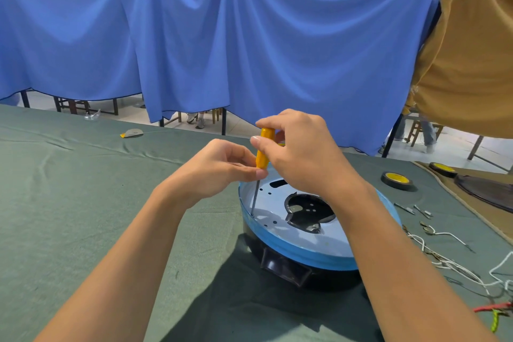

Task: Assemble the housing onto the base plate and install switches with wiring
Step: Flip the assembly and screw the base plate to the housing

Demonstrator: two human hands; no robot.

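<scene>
Right hand [302, 153] curls round the top of the yellow screwdriver [263, 154] handle, thumb and fingers closed on it; left hand [219, 166] pinches the handle's lower end between thumb and fingertips, the other fingers loosely bent. Screwdriver's long axis is near upright, top leaning slightly right and away, tip down on the left edge of the blue plate [273, 212]. Plate lies flat on the black housing [286, 266] at mid table [83, 203], with white wires [455, 264] and two tape rolls [397, 179] well apart on the right.
</scene>
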